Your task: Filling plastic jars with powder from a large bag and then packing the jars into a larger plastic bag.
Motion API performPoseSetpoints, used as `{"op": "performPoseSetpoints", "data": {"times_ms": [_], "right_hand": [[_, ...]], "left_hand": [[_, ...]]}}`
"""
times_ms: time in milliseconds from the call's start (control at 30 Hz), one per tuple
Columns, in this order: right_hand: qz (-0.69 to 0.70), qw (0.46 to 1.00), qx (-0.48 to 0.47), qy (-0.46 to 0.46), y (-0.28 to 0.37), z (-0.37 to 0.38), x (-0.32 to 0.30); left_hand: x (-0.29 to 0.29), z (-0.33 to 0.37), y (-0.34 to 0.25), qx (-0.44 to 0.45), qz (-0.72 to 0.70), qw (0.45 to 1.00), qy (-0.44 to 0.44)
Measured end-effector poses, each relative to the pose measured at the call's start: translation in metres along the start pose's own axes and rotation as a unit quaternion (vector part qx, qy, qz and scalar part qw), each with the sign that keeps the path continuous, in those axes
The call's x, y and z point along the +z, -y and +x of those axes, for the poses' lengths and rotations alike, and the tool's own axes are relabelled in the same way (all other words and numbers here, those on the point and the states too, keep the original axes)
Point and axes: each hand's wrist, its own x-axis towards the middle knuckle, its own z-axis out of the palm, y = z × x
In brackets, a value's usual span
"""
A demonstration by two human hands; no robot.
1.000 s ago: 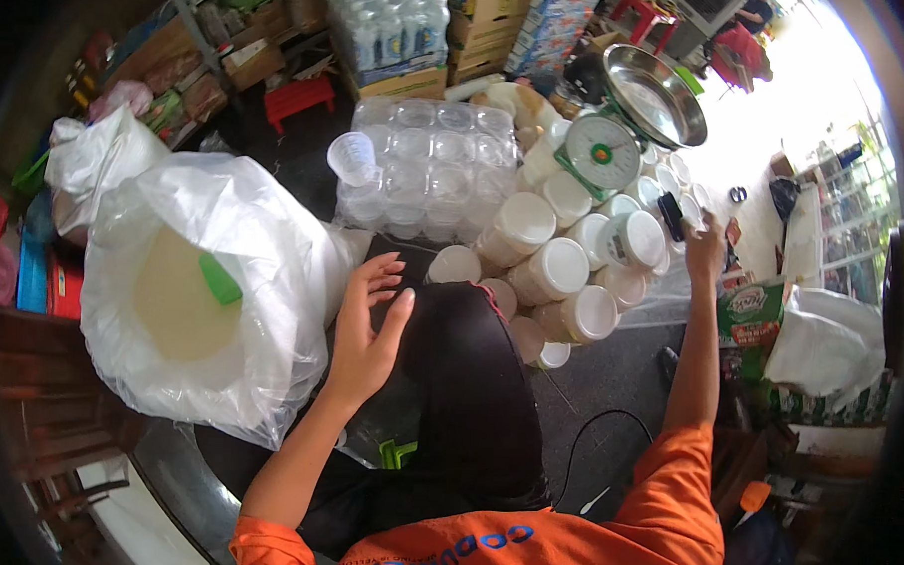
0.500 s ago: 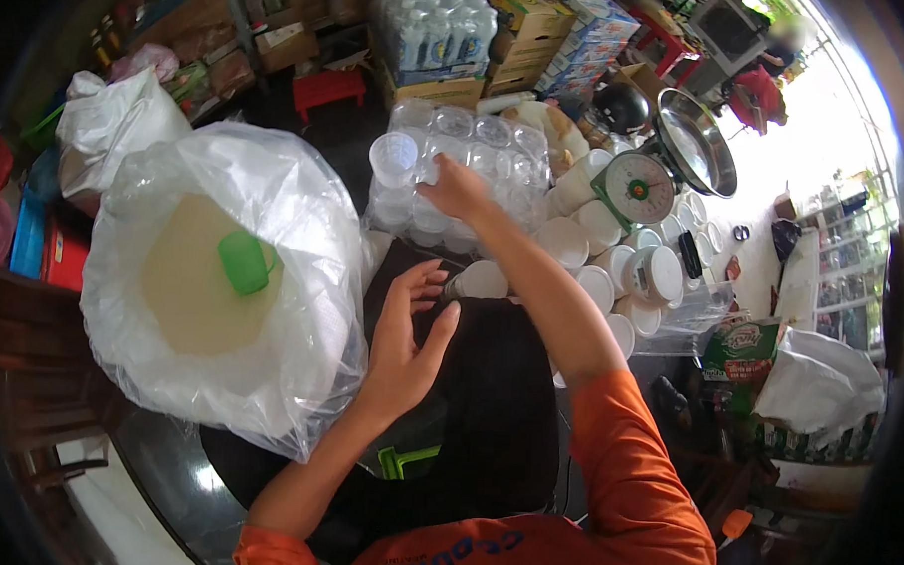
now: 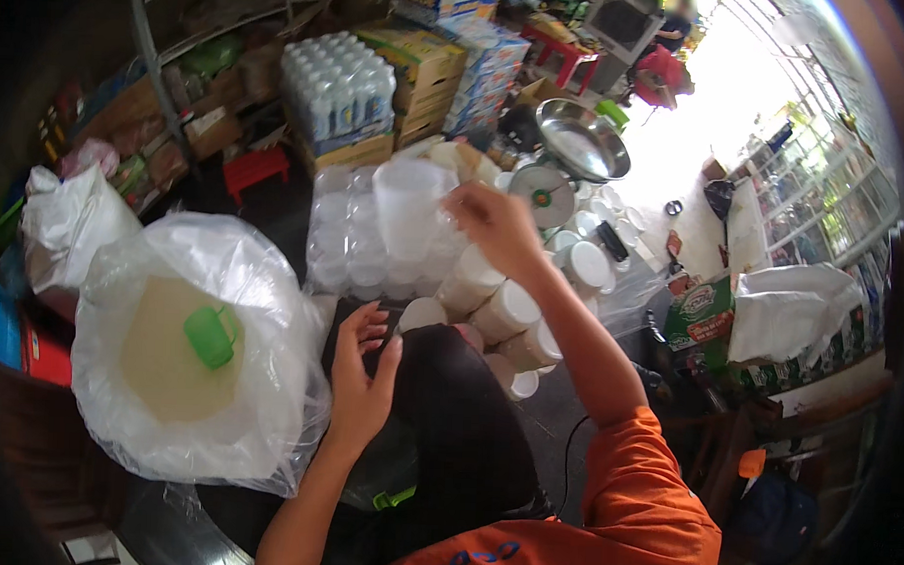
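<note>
My right hand [image 3: 499,224], blurred, reaches forward with its fingers closed at the edge of a clear plastic jar [image 3: 407,216], which it holds above a pack of similar clear jars [image 3: 337,204]. My left hand [image 3: 364,374] holds nothing; its fingers are bent and apart, over my dark-clothed lap. Left of it stands a big clear plastic bag [image 3: 279,376] of pale, fine-grained material [image 3: 165,362]. A green plastic mug [image 3: 209,337] lies on that material. To the right of the pack, several filled jars with white lids [image 3: 516,305] stand close together.
A green dial scale [image 3: 543,196] with a steel pan [image 3: 583,140] stands behind the lidded jars. Shrink-wrapped bottles [image 3: 337,89] and stacked cartons [image 3: 419,77] are at the back, near a red stool [image 3: 257,171]. A white sack [image 3: 76,225] sits at the left. Another person [image 3: 669,41] is far off.
My right hand has closed on the clear jar and raised it off the pack. My left hand stays open in much the same pose. The whole view has shifted with my head.
</note>
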Motion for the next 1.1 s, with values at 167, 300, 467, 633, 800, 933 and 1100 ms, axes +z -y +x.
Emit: {"op": "performPoseSetpoints", "data": {"times_ms": [167,300,467,633,800,933,1100], "right_hand": [[-0.100,0.966,-0.013,-0.236,0.023,0.009,-0.149],[-0.163,0.955,0.027,-0.246,-0.008,0.026,-0.223],[-0.201,0.944,0.099,-0.244,-0.072,0.036,-0.241],[-0.233,0.934,0.179,-0.203,-0.093,0.035,-0.232],[-0.251,0.927,0.183,-0.209,-0.094,0.037,-0.224],[-0.307,0.916,0.189,-0.178,-0.086,0.036,-0.224],[-0.459,0.860,0.177,-0.137,-0.035,0.024,-0.217]], "left_hand": [[0.004,-0.003,0.001,0.009,0.000,1.000,0.015],[0.006,-0.002,0.003,0.007,0.001,1.000,0.017],[0.008,-0.001,0.006,0.011,0.005,1.000,0.018],[0.006,-0.001,0.007,0.007,-0.002,1.000,0.010],[0.004,0.002,0.004,0.014,-0.001,1.000,0.005],[0.002,0.003,0.004,0.018,-0.010,1.000,0.000],[-0.002,0.006,0.010,0.020,0.006,1.000,-0.008]]}}
